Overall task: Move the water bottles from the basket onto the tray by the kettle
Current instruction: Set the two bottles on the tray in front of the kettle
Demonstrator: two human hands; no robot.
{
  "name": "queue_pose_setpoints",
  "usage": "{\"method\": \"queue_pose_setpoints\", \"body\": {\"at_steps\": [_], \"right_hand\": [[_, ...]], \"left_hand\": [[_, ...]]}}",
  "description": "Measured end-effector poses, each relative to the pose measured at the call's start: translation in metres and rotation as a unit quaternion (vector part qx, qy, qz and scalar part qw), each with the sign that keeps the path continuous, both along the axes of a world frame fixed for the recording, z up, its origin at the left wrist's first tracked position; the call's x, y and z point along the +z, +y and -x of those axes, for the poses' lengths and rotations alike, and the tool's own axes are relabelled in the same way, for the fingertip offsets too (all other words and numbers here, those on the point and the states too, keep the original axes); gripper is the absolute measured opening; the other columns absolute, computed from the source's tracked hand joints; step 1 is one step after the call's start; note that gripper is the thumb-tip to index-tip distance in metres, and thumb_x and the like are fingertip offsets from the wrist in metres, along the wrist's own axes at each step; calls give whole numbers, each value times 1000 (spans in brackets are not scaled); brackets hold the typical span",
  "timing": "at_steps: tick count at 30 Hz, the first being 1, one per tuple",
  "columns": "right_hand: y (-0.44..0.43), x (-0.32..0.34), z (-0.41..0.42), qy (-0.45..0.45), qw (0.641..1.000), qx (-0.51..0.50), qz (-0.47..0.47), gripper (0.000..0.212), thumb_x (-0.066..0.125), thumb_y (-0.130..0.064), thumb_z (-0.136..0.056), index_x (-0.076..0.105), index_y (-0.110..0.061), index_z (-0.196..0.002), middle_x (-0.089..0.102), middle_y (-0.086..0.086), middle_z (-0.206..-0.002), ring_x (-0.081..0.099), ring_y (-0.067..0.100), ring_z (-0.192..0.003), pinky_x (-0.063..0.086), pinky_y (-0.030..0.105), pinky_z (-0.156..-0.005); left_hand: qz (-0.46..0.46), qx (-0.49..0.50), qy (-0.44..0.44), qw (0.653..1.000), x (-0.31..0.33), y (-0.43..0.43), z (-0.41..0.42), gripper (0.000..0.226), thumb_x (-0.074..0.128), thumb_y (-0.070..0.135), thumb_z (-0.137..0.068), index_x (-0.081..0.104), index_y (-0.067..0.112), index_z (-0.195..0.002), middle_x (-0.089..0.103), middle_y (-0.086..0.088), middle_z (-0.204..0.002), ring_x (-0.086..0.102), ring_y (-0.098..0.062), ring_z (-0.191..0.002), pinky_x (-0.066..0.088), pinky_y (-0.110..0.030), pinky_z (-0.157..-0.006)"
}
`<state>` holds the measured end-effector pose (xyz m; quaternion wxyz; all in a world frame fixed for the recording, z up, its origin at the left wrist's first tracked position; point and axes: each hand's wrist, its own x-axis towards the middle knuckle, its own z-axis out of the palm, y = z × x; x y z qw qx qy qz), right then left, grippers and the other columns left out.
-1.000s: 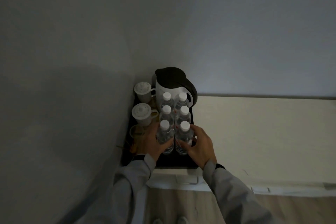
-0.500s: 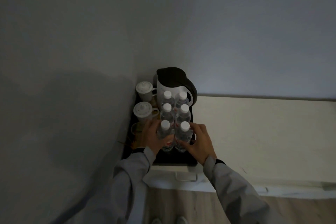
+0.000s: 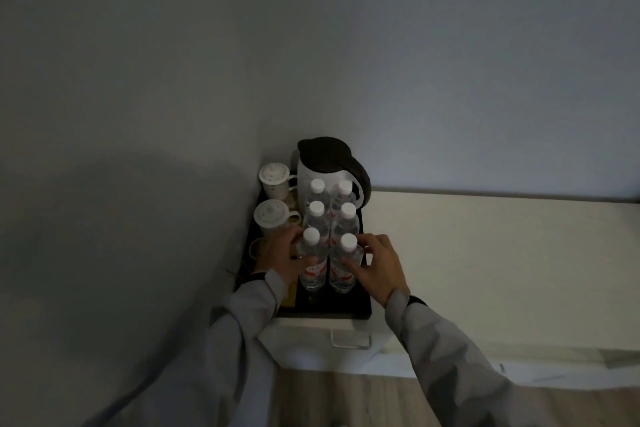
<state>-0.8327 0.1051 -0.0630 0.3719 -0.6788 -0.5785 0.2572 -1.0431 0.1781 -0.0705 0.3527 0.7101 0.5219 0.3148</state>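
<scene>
Several clear water bottles with white caps stand in two rows on the black tray (image 3: 332, 308), in front of the white kettle with a black lid (image 3: 323, 163). My left hand (image 3: 280, 256) wraps the near left bottle (image 3: 311, 263). My right hand (image 3: 375, 265) has its fingers around the near right bottle (image 3: 343, 267). Both near bottles stand upright on the tray. No basket is in view.
Two white lidded cups (image 3: 274, 178) (image 3: 272, 217) stand on the tray's left side against the grey wall. The tray sits at the left end of a cream counter (image 3: 485, 253). A drawer handle (image 3: 349, 340) shows below, with wood floor beneath.
Both hands stay on the two near bottles; the grip has barely shifted. The camera has moved slightly.
</scene>
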Motion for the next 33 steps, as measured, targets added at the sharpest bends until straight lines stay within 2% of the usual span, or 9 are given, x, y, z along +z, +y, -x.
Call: {"method": "queue_pose_setpoints", "body": {"at_steps": [3, 10, 13, 17, 19, 22, 24, 29, 33], "right_hand": [[0, 2, 4, -2, 1000, -15, 3, 44, 80, -34, -77, 63, -18, -115, 52, 3, -107, 60, 23, -97, 48, 28, -85], [4, 3, 9, -10, 999, -30, 12, 44, 81, -37, -76, 64, -18, -112, 51, 4, -104, 57, 20, -91, 45, 27, -82], [6, 4, 8, -13, 1000, -24, 13, 43, 81, -36, -76, 65, -18, -111, 53, 6, -104, 56, 19, -90, 44, 26, -81], [10, 4, 6, -14, 1000, 3, 12, 40, 81, -32, -78, 68, -19, -114, 53, 8, -103, 50, 15, -91, 36, 3, -75], [13, 3, 4, -16, 1000, 23, 10, 40, 80, -28, -80, 68, -17, -116, 54, 10, -102, 49, 18, -95, 34, -1, -74], [16, 3, 0, -18, 999, 31, 10, 40, 80, -29, -81, 68, -20, -118, 56, 11, -102, 50, 20, -100, 34, 6, -75], [16, 0, -1, -9, 1000, 19, 23, 44, 81, -33, -79, 66, -23, -119, 55, 9, -106, 52, 16, -97, 41, 14, -84], [15, -3, 3, 14, 1000, 14, 22, 46, 78, -32, -81, 63, -24, -124, 50, 8, -110, 54, 13, -93, 44, 14, -85], [14, -4, 2, 5, 999, 30, 14, 47, 75, -32, -85, 61, -23, -128, 53, 12, -112, 48, 15, -102, 47, 25, -91]], "left_hand": [[-32, 19, 28, 999, 2, -1, -3, 52, 85, 40, -61, 59, 23, -103, 55, -3, -99, 58, -25, -90, 52, -44, -78], [-62, -19, 29, 997, 8, 4, -9, 41, 83, 22, -63, 64, 8, -96, 52, 1, -92, 47, -14, -85, 34, -27, -74], [-66, -19, 37, 997, 10, 7, -8, 41, 84, 19, -63, 64, 6, -96, 51, -2, -91, 49, -18, -83, 34, -28, -73], [-72, -21, 54, 996, 9, 9, -8, 43, 85, 19, -64, 63, 8, -99, 49, 0, -91, 48, -17, -84, 34, -28, -73], [-73, -20, 58, 995, 8, 10, -7, 44, 85, 20, -64, 63, 9, -100, 52, -2, -92, 47, -17, -86, 35, -29, -76], [-68, -21, 59, 996, 8, 9, -8, 45, 85, 19, -66, 63, 6, -104, 59, -15, -98, 49, -21, -90, 34, -29, -78], [-64, -28, 55, 996, 7, 7, -8, 46, 82, 18, -70, 61, 5, -109, 60, -19, -105, 53, -27, -96, 36, -31, -81], [-50, -24, 53, 997, 5, 4, -9, 49, 78, 22, -75, 58, 8, -118, 57, -19, -118, 51, -31, -110, 42, -41, -94], [-56, -39, 26, 997, 8, 3, -9, 43, 79, 14, -75, 61, 2, -112, 59, -21, -112, 54, -34, -105, 44, -40, -89]]}}
